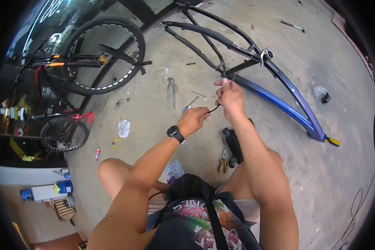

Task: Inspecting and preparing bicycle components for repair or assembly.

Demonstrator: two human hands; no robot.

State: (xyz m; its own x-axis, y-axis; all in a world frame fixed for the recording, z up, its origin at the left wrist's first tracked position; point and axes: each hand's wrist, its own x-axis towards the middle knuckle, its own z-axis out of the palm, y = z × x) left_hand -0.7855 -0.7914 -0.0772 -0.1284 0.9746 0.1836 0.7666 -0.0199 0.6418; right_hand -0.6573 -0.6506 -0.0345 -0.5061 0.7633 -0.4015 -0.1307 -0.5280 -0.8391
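Observation:
A blue and black bicycle frame (275, 96) lies on the concrete floor ahead of me. My left hand (192, 121), a black watch on its wrist, is closed on a thin black cable (213, 110). That cable runs up to my right hand (230, 98), whose fingers are curled around it. The right fingertips are right by the lower joint of the frame, where the tubes meet; whether they touch it I cannot tell. Most of the cable is hidden inside both hands.
Pliers (223, 161) with yellow handles lie by my knees. Grey adjustable pliers (171, 93), a crumpled clear wrapper (123, 128) and a red-white tube (98, 153) are to the left. A bicycle wheel (138, 62) stands further left. A hammer-like tool (292, 26) lies far right.

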